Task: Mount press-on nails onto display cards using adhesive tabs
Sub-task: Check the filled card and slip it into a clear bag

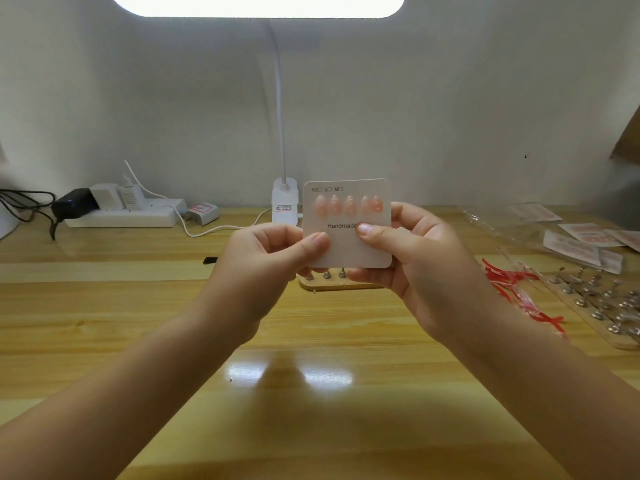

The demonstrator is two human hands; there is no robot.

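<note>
I hold a white display card (349, 249) printed "Handmade" upright above the wooden table. A row of several pink press-on nails (348, 205) sits across its upper part. My left hand (273, 254) pinches the card's lower left edge with thumb on the front. My right hand (412, 251) grips the right side, thumb pressed by the printed word. Behind the card's bottom edge a small wooden stand (329, 285) with metal nail holders shows partly.
A lamp base (284, 202) and a power strip (128, 213) with plugs stand at the table's back. To the right lie red strips (512, 289), clear packets of adhesive tabs (575, 247) and a wooden board with several metal holders (602, 306).
</note>
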